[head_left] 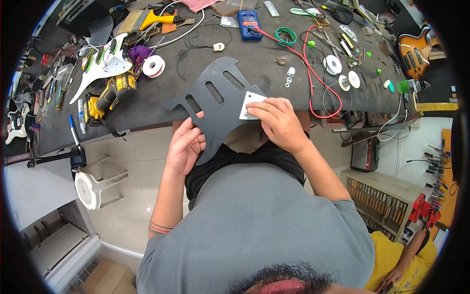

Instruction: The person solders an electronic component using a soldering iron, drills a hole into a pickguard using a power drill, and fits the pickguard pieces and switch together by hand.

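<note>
A dark grey guitar pickguard (220,105) with three long pickup slots lies partly over the bench's near edge, its lower end sticking out toward my lap. My left hand (185,144) pinches its left edge between thumb and fingers. On the pickguard's right side sits a small white plate (248,100) with a dark hole near its top. My right hand (281,120) is closed over the plate's right part, fingertips pressed on it. Those fingers hide some of the plate and the pickguard's right edge.
Left on the bench are a yellow cordless drill (115,93), a white pickguard (105,61) and a solder spool (153,66). A blue multimeter (250,25) with red leads (309,63) stands behind. White rings (290,77) lie right. A person in yellow (401,264) is at lower right.
</note>
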{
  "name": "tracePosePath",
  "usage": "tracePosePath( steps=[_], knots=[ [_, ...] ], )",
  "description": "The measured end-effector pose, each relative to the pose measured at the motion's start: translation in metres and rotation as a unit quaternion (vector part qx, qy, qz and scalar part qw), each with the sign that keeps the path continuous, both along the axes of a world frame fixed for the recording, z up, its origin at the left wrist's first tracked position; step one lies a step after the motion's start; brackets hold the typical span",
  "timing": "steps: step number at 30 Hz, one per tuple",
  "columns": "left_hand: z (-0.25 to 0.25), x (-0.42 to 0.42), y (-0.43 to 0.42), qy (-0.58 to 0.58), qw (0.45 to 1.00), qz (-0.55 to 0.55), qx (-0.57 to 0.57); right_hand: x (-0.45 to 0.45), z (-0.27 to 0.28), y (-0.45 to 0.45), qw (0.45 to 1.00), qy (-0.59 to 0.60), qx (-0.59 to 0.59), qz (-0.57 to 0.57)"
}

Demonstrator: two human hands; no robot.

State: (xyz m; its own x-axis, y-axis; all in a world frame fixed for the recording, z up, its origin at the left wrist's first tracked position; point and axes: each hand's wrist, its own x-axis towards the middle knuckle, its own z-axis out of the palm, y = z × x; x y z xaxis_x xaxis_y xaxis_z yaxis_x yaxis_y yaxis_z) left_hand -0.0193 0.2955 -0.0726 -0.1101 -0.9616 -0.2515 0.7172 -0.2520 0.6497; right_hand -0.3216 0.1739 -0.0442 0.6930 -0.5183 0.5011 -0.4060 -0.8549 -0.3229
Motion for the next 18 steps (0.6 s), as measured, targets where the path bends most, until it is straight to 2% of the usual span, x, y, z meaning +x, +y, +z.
tracePosePath(
  steps=[7,13,18],
  knots=[
    [0.024,-0.012,-0.009,-0.133,0.988,0.024,0.069,-0.001,0.0,0.007,0.998,-0.033,0.056,-0.009],
    [0.017,-0.006,-0.01,-0.142,0.988,0.011,0.054,-0.004,-0.002,0.011,0.992,-0.083,0.089,-0.035],
    [0.014,-0.01,-0.007,-0.181,0.981,0.028,0.069,-0.011,-0.001,0.01,0.991,-0.088,0.067,-0.08]
  ],
)
